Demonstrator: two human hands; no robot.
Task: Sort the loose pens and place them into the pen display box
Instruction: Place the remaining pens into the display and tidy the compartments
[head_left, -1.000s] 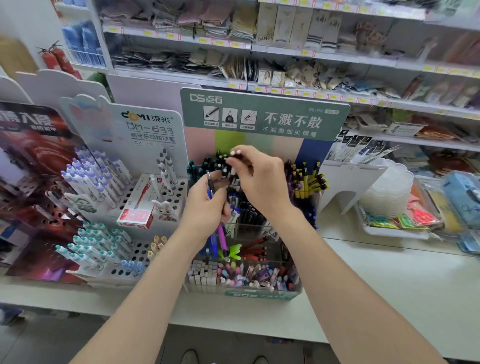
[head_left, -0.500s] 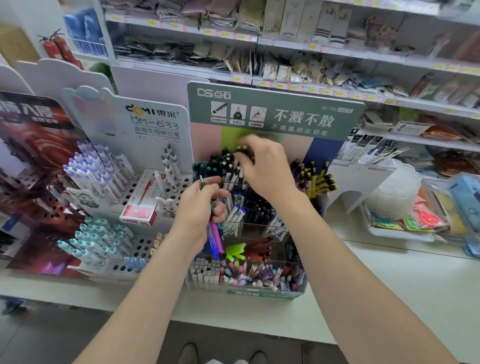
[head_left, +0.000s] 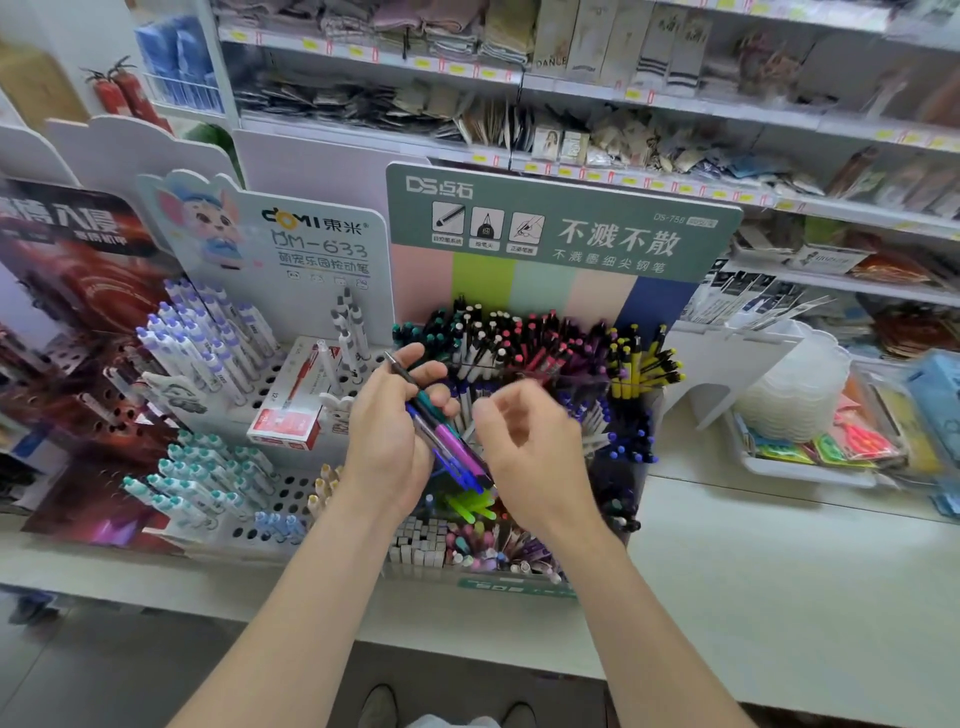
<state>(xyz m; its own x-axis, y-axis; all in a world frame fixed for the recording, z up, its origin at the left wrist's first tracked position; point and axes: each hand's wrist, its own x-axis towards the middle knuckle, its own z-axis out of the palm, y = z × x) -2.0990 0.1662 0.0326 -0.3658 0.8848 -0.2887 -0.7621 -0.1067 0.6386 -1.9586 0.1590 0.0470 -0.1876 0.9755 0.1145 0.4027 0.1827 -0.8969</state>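
bright, even shop light falls from overhead, with only soft, faint shadows and a pale sheen on the white counter (head_left: 779, 597). the right hand (head_left: 530, 447) is smeared by motion blur, its fingers hard to read, while the left hand (head_left: 387, 441) and the pens (head_left: 447, 441) it grips look fairly crisp. the wide lens bows the shelves (head_left: 675, 104) toward the corners, and the packets (head_left: 841, 441) near the right edge are soft and hazy.
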